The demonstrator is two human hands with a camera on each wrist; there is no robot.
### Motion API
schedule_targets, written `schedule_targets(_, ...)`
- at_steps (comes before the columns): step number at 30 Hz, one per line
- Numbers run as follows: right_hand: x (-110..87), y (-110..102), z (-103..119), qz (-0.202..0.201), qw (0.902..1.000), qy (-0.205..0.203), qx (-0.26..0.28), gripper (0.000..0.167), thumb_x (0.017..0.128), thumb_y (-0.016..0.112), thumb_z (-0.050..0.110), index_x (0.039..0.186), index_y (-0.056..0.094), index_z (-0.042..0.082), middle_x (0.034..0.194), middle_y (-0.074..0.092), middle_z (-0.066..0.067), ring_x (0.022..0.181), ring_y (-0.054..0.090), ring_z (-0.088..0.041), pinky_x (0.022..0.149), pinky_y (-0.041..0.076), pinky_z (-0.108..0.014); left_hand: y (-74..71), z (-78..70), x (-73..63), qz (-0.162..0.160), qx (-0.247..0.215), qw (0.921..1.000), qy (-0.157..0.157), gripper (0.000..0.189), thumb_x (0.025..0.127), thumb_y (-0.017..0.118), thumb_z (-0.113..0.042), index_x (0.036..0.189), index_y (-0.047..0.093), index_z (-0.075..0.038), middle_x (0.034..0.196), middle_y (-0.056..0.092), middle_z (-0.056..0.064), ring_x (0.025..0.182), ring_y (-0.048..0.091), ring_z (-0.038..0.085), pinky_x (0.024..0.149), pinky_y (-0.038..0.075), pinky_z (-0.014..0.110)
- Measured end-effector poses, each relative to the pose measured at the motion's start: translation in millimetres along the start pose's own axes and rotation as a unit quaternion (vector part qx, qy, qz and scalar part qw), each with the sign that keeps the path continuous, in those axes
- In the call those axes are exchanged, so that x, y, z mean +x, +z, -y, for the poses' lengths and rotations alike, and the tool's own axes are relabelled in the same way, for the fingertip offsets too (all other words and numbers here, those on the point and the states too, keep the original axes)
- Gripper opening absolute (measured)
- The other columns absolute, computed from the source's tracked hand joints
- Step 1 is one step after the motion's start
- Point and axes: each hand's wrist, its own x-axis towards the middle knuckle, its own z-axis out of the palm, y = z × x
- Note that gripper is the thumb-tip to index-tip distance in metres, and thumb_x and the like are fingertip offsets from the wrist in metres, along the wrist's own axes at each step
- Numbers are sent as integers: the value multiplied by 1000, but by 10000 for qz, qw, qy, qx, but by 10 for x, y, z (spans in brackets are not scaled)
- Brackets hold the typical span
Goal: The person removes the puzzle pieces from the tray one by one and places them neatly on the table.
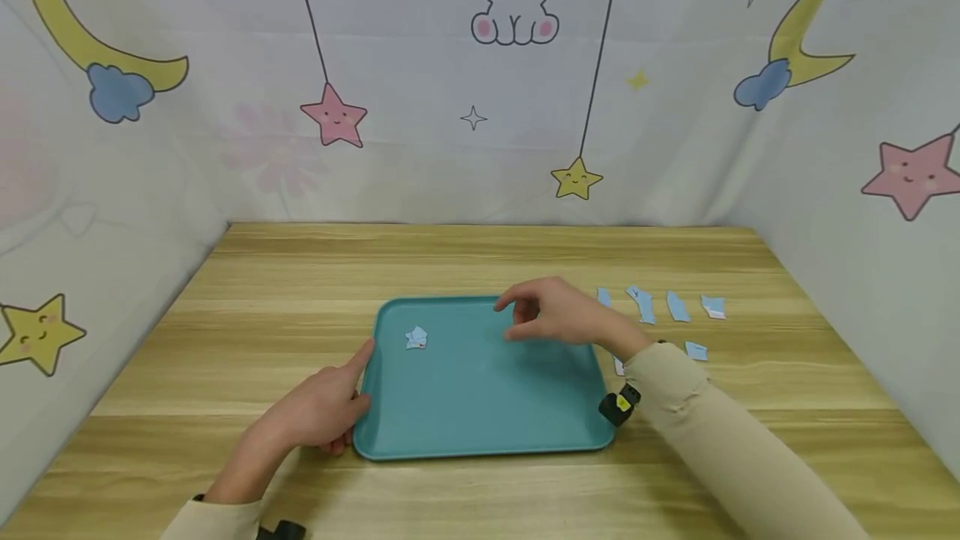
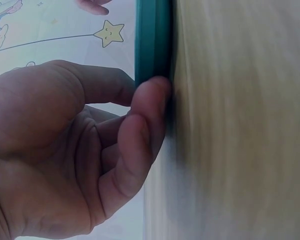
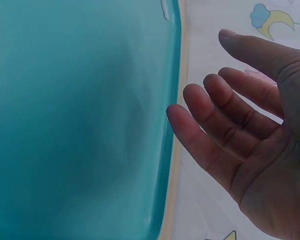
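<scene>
A teal tray [image 1: 480,390] lies on the wooden table. My left hand [image 1: 322,407] holds its left edge, index finger along the rim and other fingers curled low beside it; the left wrist view shows this hand [image 2: 75,155] close against the tray's side [image 2: 152,40]. Over the tray's back right part hovers my right hand [image 1: 562,312], fingers loosely bent and nothing between them. The right wrist view shows that hand [image 3: 250,125] with thumb and fingers apart. A small cluster of joined light-blue paper pieces [image 1: 417,338] sits at the tray's back left.
Right of the tray, several torn light-blue paper pieces lie on the table [image 1: 480,261], among them one [image 1: 677,307], another [image 1: 713,307] and a nearer one [image 1: 696,351]. My right forearm partly covers this area. Patterned white cloth [image 1: 420,40] encloses the back and sides.
</scene>
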Motion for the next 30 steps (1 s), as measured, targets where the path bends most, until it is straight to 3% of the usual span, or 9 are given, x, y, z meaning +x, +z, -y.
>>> schedule_targets(23, 389, 307, 224, 416, 9990, -126, -68, 41, 95, 79, 20, 133, 71, 6, 89, 69, 2, 77, 60, -8, 73, 52, -24, 12, -22, -16, -63, 114, 9999, 49, 79, 102, 50, -3, 167, 6, 6, 59, 63, 6, 42, 59, 18, 46, 52, 35)
schedule_targets(30, 502, 410, 282, 680, 9976, 79, 132, 43, 96, 78, 18, 136, 69, 6, 88, 70, 0, 69, 64, -9, 66, 56, -24, 10, -10, -20, -99, 150, 9998, 58, 79, 102, 50, -3, 167, 7, 6, 59, 62, 6, 42, 59, 18, 46, 52, 34)
